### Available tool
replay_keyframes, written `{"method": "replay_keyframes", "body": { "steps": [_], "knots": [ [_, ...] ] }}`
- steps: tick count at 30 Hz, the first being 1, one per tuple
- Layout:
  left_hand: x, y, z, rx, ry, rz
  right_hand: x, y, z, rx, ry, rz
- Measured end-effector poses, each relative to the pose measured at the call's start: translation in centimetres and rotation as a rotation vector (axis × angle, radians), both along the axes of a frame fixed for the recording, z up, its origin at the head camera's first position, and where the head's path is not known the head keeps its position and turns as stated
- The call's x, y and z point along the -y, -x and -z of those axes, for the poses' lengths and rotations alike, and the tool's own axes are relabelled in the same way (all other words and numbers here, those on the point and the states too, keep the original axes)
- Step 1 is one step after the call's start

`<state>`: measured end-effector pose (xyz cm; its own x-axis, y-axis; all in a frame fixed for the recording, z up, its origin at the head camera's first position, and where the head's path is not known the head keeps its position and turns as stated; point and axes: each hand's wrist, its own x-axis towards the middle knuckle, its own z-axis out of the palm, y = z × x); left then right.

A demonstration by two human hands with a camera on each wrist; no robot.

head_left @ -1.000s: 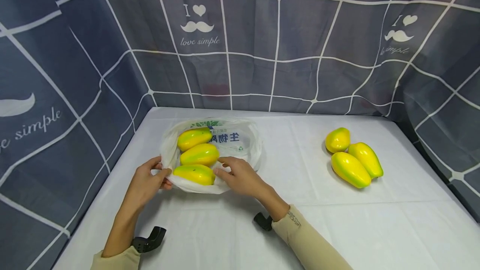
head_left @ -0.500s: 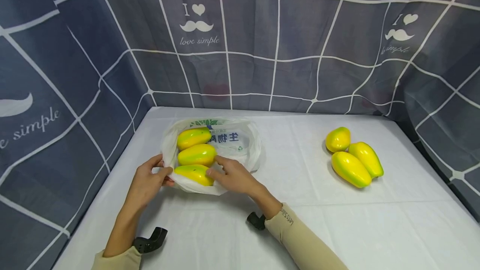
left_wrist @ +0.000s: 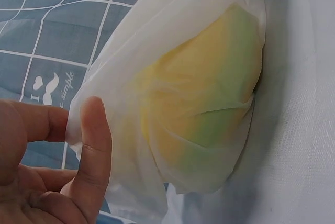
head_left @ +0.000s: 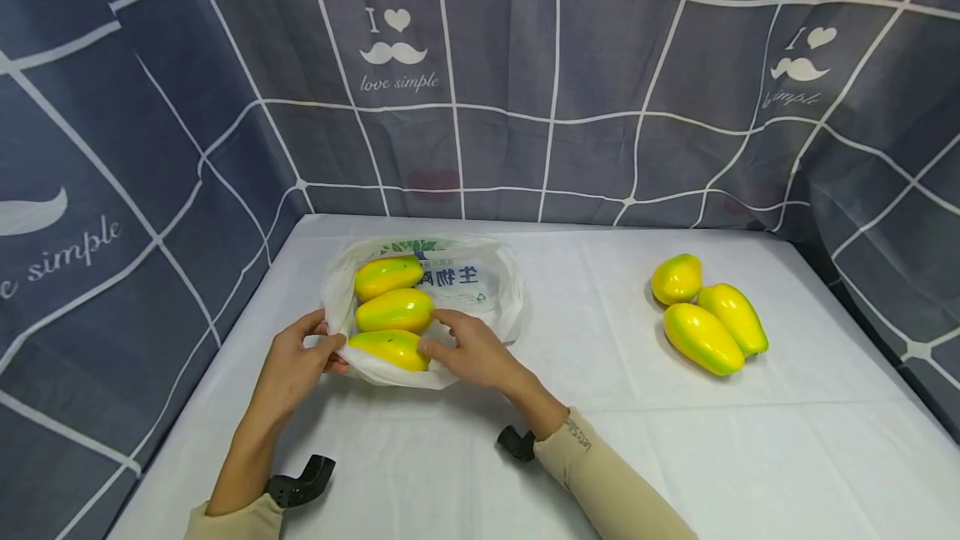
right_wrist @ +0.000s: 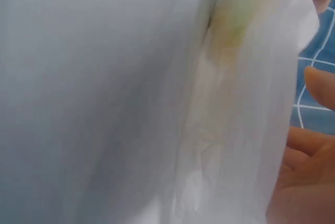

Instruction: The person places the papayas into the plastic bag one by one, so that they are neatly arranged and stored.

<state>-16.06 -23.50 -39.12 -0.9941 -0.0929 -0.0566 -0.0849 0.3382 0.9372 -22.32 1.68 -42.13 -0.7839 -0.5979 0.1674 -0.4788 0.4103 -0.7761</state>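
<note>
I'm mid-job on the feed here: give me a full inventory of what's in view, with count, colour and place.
Bag: one, white with green and blue print, lying open on the left part of the cloth
Bagged fruit: three, yellow with green, in a row at the bag's left side
Loose fruit: three, yellow with green, clustered on the cloth at the right
Cloth: one, white, spread under bag and fruit
Backdrop: one, grey-blue with white lines and prints, behind and at both sides
Wrist devices: two, black, one at each wrist
Sleeves: two, beige, on the forearms
Left hand: one, bare, pinching the bag's left edge
Right hand: one, bare, by the right ends of the two nearer bagged fruits
</note>
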Motion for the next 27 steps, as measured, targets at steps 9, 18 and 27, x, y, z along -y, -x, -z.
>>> {"method": "replay_keyframes", "body": {
  "steps": [9,18,27],
  "knots": [
    [0.1,0.0,0.0,-0.015,0.011,-0.012,-3.1,-0.8,-1.8,-0.175,-0.045,0.046],
    [0.1,0.1,0.2,0.004,0.006,-0.016,-10.3,-1.8,-2.6,-0.319,0.014,0.145],
    [0.1,0.3,0.5,-0.016,0.007,-0.027,-18.5,-3.9,-2.3,-0.363,-0.109,0.302]
  ]
}}
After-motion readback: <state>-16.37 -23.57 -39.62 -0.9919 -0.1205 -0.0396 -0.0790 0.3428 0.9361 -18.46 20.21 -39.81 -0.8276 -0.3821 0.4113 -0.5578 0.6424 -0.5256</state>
